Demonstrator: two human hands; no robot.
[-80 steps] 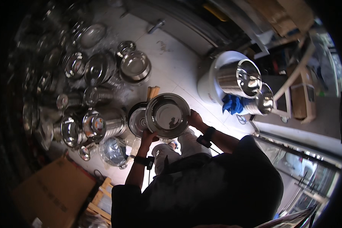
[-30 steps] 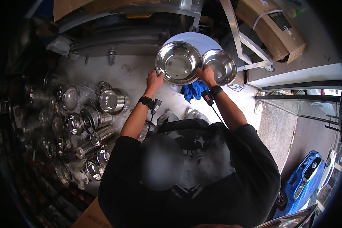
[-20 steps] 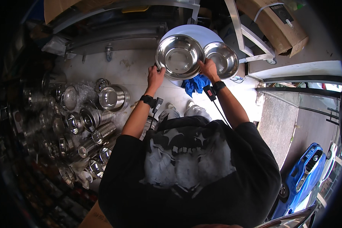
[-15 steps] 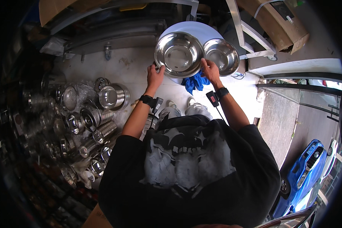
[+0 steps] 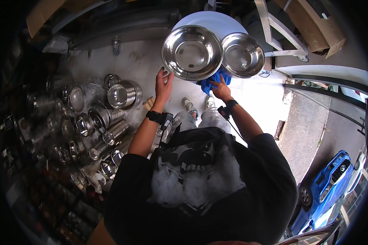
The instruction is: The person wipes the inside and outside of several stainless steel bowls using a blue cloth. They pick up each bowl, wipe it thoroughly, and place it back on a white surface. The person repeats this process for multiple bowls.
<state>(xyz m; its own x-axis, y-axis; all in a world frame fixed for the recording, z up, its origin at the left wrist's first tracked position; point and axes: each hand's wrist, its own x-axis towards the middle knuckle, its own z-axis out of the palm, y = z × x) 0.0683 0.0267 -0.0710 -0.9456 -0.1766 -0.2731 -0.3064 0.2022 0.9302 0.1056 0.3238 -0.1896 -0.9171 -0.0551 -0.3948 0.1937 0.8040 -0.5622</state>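
Note:
A large, shiny steel basin (image 5: 192,53) rests on a round white surface (image 5: 216,20), its hollow facing up. Beside it on the right sits a smaller steel basin (image 5: 243,55), close to its rim. My left hand (image 5: 163,85) is open at the near left edge of the large basin, fingers stretched up; whether they touch the rim is hard to make out. Below the basins, my right hand (image 5: 221,90) has its thumb and fingers around part of a crumpled blue cloth (image 5: 208,85). Some of its fingertips are hidden against the cloth.
Many steel pots and bowls (image 5: 120,96), some in clear plastic, crowd the floor at left. A metal frame on casters (image 5: 282,34) and a cardboard box (image 5: 315,30) stand at the far right. Outside the doorway, a blue car (image 5: 329,183) is parked.
Both hands have let go of the large basin, which now rests beside the smaller one. My right hand has dropped to the blue cloth; my left has drawn slightly back.

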